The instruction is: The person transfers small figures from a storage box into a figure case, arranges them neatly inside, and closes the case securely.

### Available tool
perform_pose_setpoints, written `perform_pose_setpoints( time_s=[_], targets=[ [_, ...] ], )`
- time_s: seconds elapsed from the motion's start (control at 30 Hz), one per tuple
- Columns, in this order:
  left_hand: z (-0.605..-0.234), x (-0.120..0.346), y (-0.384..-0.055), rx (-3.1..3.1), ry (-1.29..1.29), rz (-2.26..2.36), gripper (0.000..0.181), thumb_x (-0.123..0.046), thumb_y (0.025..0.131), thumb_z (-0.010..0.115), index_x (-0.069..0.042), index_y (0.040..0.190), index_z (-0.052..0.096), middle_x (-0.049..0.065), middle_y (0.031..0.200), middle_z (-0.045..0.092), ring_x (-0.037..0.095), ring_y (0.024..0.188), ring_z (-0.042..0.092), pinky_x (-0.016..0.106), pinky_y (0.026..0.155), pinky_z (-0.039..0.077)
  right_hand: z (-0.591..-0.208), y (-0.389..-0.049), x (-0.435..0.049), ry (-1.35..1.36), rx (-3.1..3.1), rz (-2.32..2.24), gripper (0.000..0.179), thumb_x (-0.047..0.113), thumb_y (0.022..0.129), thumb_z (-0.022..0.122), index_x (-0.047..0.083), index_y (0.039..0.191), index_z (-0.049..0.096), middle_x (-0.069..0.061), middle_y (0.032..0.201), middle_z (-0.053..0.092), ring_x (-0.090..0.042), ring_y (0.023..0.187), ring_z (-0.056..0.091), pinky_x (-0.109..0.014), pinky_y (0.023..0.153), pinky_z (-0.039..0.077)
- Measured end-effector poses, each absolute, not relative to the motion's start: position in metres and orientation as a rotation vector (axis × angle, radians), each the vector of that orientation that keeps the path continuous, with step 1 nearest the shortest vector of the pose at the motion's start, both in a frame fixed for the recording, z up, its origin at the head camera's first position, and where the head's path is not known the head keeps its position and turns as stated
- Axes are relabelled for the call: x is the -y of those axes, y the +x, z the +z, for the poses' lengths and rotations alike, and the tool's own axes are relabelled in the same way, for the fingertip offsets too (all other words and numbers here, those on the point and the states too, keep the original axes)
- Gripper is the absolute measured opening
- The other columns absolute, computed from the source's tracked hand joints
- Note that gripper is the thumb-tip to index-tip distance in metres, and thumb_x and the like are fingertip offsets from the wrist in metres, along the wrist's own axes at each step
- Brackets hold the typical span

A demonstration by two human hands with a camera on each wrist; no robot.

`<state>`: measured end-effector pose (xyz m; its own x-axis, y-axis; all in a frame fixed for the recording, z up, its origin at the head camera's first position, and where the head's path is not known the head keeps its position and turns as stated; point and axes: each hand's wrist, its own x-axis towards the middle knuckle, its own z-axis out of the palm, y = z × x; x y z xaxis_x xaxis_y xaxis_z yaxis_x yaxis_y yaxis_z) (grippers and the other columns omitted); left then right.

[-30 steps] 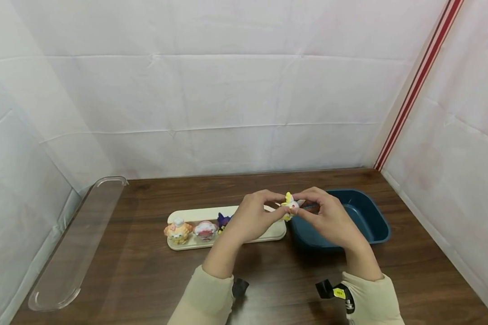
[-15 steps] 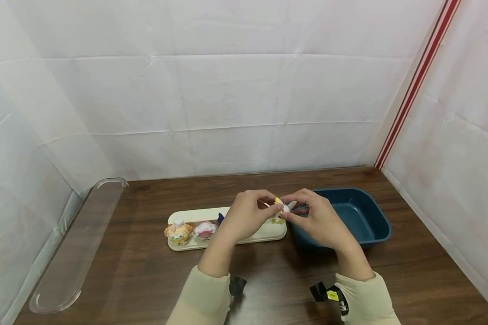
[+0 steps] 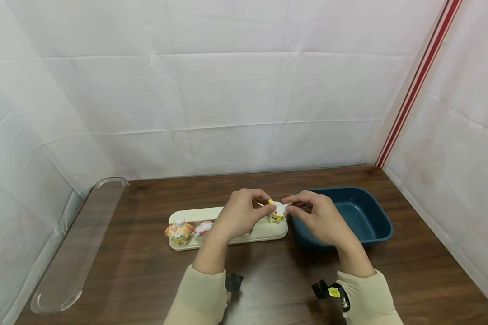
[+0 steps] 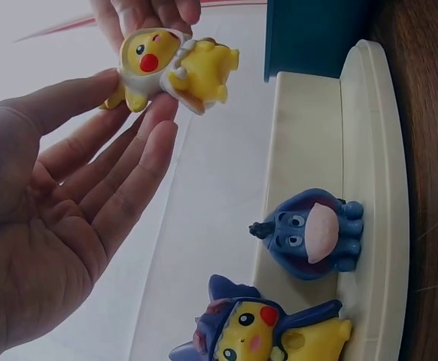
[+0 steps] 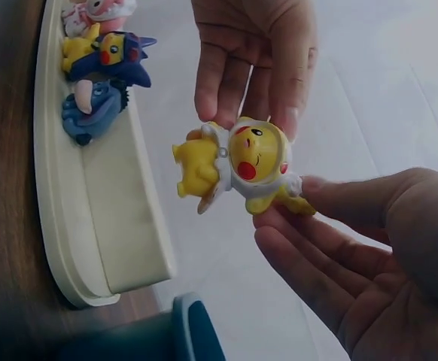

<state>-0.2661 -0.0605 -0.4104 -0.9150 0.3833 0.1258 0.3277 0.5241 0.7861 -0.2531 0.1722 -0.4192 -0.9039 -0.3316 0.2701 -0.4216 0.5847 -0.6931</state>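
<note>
Both hands' fingertip grip clamped on yellow figure (image 5: 238,169), above cream tray (image 5: 121,241).

Bright, even light; wrist cams' edges blurred.
</note>
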Motion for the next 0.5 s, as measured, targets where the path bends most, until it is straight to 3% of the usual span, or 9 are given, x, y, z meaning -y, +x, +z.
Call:
perform_pose_setpoints(
  time_s=[0.2, 0.5],
  targets=[
    [-0.408, 0.065, -0.265, -2.68, 0.642, 1.276, 0.015, -0.027, 0.099, 0.072, -0.017, 0.109, 0.076, -0.003, 0.105, 0.077, 0.013, 0.09, 0.072, 0.032, 0.076, 0.057, -0.424, -0.255, -0.168, 0.651, 2.692, 1.224, 0.015, 0.015, 0.1, 0.07, 0.017, 0.112, 0.079, 0.002, 0.1, 0.075, -0.013, 0.084, 0.069, -0.026, 0.073, 0.057],
    [-0.407, 0.067, -0.263, -2.745, 0.678, 1.149, 0.012, -0.02, 0.098, 0.073, -0.017, 0.109, 0.078, -0.003, 0.097, 0.078, 0.008, 0.082, 0.07, 0.028, 0.07, 0.056, -0.432, -0.258, -0.161, 0.653, 2.744, 1.237, 0.015, 0.011, 0.1, 0.068, 0.016, 0.109, 0.079, 0.001, 0.103, 0.074, -0.016, 0.087, 0.068, -0.027, 0.075, 0.057]
  ],
)
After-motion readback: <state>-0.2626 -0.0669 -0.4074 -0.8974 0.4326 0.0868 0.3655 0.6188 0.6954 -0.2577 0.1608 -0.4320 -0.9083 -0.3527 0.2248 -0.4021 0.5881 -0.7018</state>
